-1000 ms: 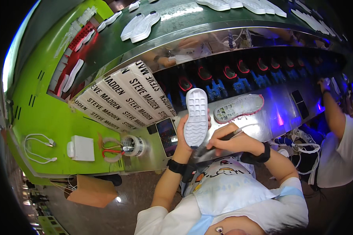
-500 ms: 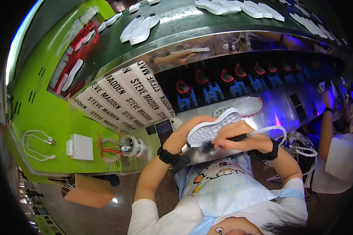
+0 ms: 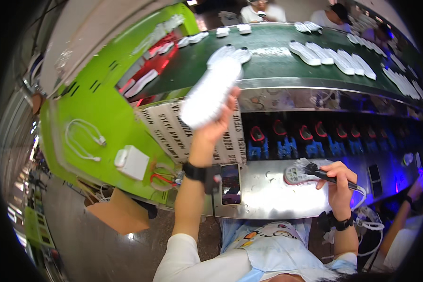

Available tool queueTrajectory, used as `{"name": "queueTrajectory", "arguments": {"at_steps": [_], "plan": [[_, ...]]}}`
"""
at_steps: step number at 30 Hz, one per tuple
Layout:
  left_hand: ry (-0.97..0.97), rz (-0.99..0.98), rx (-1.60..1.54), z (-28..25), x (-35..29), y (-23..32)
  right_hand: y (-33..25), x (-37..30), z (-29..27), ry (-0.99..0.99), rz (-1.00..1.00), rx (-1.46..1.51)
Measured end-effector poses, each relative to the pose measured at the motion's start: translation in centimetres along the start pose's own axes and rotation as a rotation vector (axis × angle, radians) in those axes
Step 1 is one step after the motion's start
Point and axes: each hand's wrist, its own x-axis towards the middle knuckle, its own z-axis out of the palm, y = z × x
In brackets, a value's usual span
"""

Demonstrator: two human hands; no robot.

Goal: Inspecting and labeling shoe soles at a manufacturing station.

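A white shoe sole, smeared by motion, is held up in my left hand over the printed carton and in front of the green conveyor belt. Its far end overlaps a pair of white soles lying on the belt. My right hand grips a black-handled brush with a white tube trailing from its back end. The brush head is over another sole with a reddish edge, lying on the metal bench; I cannot tell if they touch.
A phone lies on the bench beside the white carton. Scissors, a white box and a cable are on the green table. Red-rimmed dark objects line the bench's back. A co-worker's hand is at right.
My left hand has carried the sole from near my chest up and away, toward the belt. My right hand has moved right with the brush, apart from that sole. The whole view has shifted.
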Motion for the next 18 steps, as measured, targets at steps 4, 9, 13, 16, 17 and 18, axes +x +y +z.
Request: {"name": "queueTrajectory", "arguments": {"at_steps": [4,9,13,16,17,18], "plan": [[0.367,0.431,0.820,2.7,3.9,6.6,1.9,-0.8,-0.5,0.075,0.093,0.006],[1.433,0.571,2.531,2.6,11.4,12.8,1.4,-2.1,0.4,0.137,0.108,-0.006],[0.927,0.248,1.946,2.7,9.7,17.5,1.1,-2.9,0.1,0.230,0.132,-0.036],[0.804,0.661,1.583,5.0,5.2,12.0,1.1,-3.2,-0.4,0.292,0.292,0.013],[0.797,0.627,1.523,6.2,3.5,8.0,1.4,-3.4,-0.8,0.319,0.303,0.007],[0.669,0.659,1.519,5.5,0.7,6.6,1.5,-3.4,-0.8,0.309,0.312,0.056]]}}
